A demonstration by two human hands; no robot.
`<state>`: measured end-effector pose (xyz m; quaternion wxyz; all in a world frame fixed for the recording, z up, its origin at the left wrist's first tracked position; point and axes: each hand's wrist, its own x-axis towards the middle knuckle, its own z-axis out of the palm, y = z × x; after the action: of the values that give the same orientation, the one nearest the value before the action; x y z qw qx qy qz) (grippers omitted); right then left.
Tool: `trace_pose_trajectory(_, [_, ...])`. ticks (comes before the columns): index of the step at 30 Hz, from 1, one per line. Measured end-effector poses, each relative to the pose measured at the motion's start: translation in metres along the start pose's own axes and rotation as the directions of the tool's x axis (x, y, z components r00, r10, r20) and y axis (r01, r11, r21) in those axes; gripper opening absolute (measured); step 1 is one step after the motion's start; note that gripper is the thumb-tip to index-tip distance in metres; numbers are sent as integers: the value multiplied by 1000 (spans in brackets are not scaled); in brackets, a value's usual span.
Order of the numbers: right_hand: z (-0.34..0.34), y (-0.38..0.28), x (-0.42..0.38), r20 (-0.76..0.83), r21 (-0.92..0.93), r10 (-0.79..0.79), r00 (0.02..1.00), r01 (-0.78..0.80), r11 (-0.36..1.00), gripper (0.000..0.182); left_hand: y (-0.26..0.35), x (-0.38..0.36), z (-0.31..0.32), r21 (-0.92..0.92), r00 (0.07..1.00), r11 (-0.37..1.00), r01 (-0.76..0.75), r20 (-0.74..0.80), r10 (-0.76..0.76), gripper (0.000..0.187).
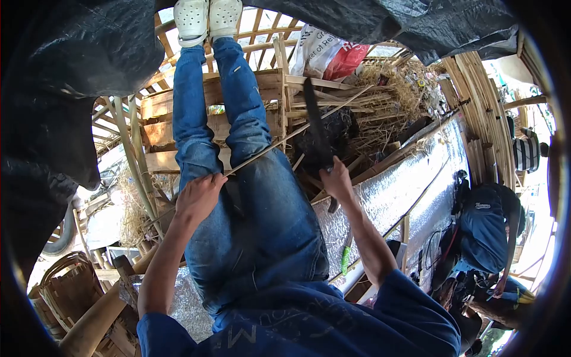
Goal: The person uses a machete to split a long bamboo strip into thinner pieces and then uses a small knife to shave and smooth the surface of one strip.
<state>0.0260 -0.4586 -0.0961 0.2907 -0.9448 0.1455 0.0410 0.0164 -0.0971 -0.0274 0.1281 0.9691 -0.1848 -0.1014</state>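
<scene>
A long thin strip, apparently of bamboo point(291, 135), slants across the thighs up to the right. My left hand point(201, 195) is closed round its lower end, above the left thigh. My right hand point(338, 179), to the right of the knees, grips a big knife by its handle; the dark blade point(316, 119) points up and away and crosses the strip. The wearer's legs in blue jeans point(273, 190) stretch forward, ending in white clogs point(191, 22).
Wooden slats point(156, 134) lie beneath the legs. Straw point(386, 89) and a red-white sack point(339, 56) are beyond the knife. Silver foil sheeting point(386, 196) spreads at the right, with a green-handled tool point(345, 259). A person in dark clothes point(485, 229) bends at the far right. A woven basket point(68, 291) is lower left.
</scene>
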Motion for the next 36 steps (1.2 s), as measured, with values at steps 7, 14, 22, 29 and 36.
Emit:
trace_pose_trajectory(7, [-18,-30,-1,160,-12,43,986,-41,999,46,-3,-4,5,-15,999,1000,-22,-45,21,23])
trace_pose_trajectory(14, [-21,-44,-33,137,-65,-62,989,71,995,40,-3,-3,6,-16,996,999,-39,-75,37,23])
trace_pose_trajectory(22, [-16,-25,-1,46,-74,53,998,-50,996,50,-1,-3,4,25,998,999,-28,-57,30,23])
trace_pose_trajectory(29, [-22,-26,-5,105,-83,26,994,-17,996,55,-4,-4,8,44,995,998,-52,-77,55,23])
trace_pose_trajectory(36, [-20,-39,-30,210,-139,-32,977,63,988,57,-2,-4,7,58,999,997,-42,-21,43,22])
